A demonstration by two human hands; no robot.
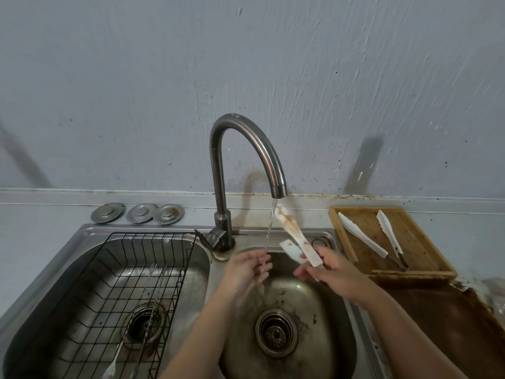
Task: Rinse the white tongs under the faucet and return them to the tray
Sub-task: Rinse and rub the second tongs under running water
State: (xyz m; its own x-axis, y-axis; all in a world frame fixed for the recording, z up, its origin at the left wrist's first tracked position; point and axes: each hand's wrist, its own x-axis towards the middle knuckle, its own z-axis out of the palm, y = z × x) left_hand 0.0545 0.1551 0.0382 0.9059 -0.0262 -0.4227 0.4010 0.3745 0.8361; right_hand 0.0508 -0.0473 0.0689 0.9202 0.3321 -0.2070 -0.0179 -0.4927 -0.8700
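My right hand (332, 269) grips a pair of white tongs (293, 236) smeared with brown residue. Their two arms point up and left, and the upper tip sits just right of the water stream. Water runs from the curved steel faucet (246, 149) into the right sink basin (322, 337). My left hand (250, 269) is under the stream, fingers apart, holding nothing. Two more white tongs, one on the left (363, 239) and one on the right (390, 236), lie on the wooden tray (426, 258) on the counter to the right.
The left basin holds a black wire rack (109, 291) with metal utensils (136, 318) in it. Three metal drain lids (139, 213) lie behind it by the wall. A stained brown board (437, 310) lies in front of the tray.
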